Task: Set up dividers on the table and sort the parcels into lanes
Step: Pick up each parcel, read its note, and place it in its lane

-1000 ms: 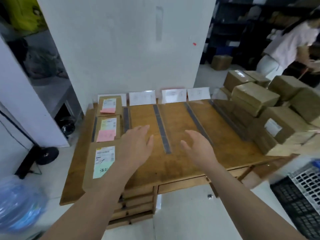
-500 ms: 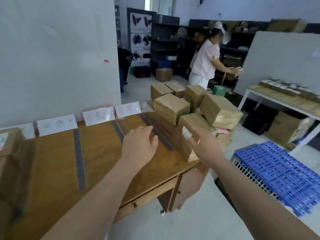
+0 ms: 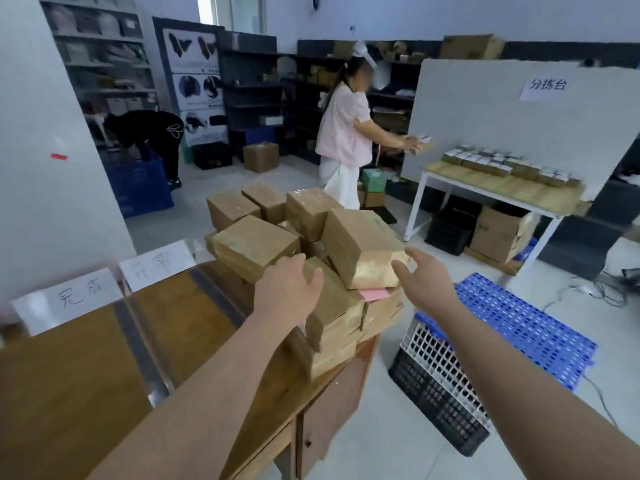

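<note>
Reaching with left hand (image 3: pixel 285 289) and right hand (image 3: pixel 427 277) spread and empty, I should clamp the tilted top parcel (image 3: pixel 360 244) by both sides.

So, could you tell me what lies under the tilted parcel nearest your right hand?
A pink slip pokes out beneath the tilted parcel, above lower parcels. How far it runs underneath is covered.

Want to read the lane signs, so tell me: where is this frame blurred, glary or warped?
Head view: the signs at the left are smeared, the right one worst; tape on the top parcel gives a soft sheen; the wide lens bends the shelves near the edge; light is even, shadows faint.
</note>
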Available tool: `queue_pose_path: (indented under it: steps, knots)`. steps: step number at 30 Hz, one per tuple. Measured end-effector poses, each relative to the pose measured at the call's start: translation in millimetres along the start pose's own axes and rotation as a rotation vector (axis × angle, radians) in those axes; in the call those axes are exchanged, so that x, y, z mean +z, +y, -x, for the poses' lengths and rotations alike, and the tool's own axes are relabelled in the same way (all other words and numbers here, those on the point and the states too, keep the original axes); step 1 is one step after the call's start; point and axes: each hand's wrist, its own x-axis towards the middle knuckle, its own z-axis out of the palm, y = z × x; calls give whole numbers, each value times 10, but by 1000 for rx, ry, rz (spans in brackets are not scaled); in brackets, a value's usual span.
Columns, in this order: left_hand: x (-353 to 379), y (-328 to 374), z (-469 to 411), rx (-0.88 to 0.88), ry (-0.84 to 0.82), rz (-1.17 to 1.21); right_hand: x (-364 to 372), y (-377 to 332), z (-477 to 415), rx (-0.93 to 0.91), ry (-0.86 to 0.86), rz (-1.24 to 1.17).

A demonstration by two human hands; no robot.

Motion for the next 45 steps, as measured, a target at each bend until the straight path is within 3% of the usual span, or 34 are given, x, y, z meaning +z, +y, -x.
queue_pose_path:
  steps: [14, 18, 27, 33, 35, 40, 45]
  knots:
    - [694, 559, -1310, -166, -296, 250, 196, 478, -1257, 238, -158, -179]
    - [832, 643, -1390, -266, -307, 383, 246, 573, -1432, 268, -181, -402]
    - [872, 701, -1159, -414, -41, 807, 64, 626, -1567, 104, -268, -804]
    - [775, 657, -842, -408, 156, 978, 34, 471, -1518, 123, -635, -933]
    - [741, 606, -768, -412, 168, 962, 66, 376, -1459, 75, -717, -926]
    - [556, 558, -580, -510, 121, 1046, 186, 86, -1233, -160, -735, -831]
    - [407, 387, -189, -502, 245, 1290, 238, -259, -1072, -272, -837, -818]
